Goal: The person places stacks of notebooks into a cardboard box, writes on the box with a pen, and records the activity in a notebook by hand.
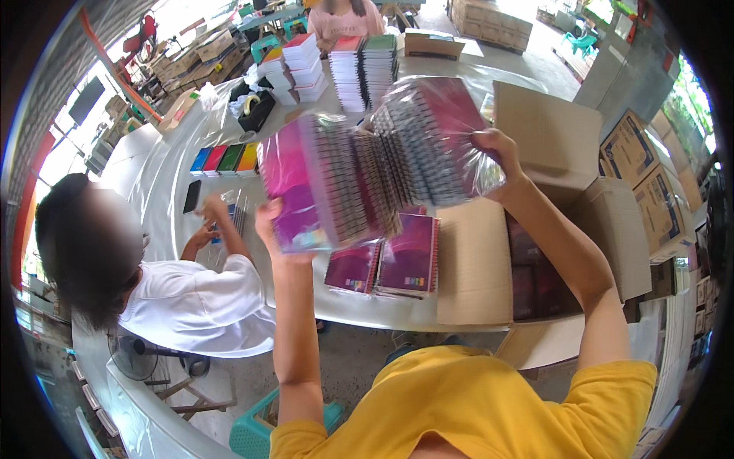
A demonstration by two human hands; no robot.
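Observation:
Raised above the table, two stacks of purple-red spiral notebooks meet with their wire bindings toward each other, in shiny clear plastic. My left hand grips the outer edge of the left stack. At the far edge of the right stack, my right hand is closed on the notebooks and their plastic. Whether one wrap covers both stacks, I cannot tell. Below them on the table lie more purple notebooks in piles. An open cardboard box at the right holds more dark purple notebooks.
At my left a person in white handles small notebooks near a black phone. Across the table sits a person in pink behind tall notebook stacks. Closed cartons stand at right; a teal stool is below.

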